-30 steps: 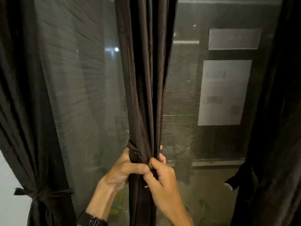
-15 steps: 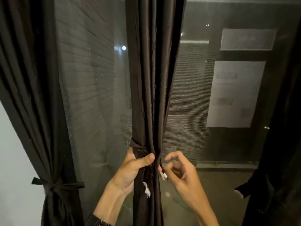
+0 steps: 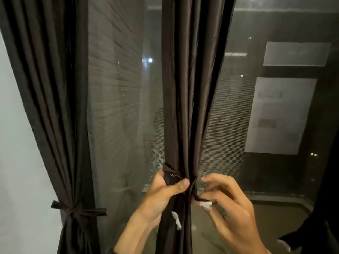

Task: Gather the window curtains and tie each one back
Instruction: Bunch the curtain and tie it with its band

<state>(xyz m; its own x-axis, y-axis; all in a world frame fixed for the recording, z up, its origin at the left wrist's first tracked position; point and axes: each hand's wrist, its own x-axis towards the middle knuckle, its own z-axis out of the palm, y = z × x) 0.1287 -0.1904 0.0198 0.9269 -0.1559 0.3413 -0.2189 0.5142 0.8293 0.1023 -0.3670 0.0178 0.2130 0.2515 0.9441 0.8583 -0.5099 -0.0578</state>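
Centrally, the gathered middle curtain [image 3: 185, 99] hangs in smooth dark pleats.
Left hand [image 3: 165, 195] clamps its bunched waist and tie strip [image 3: 171, 174]; right hand [image 3: 227, 204] pinches the strip's white-tagged end [image 3: 205, 204] beside it.

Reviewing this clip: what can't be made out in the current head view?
- Tie strip behind the middle curtain: hidden by its folds and the left hand.
- What the right hand pinches: motion blur, only a white tag shows.
- Right curtain: cut off by the frame edge; any tie is indistinct.
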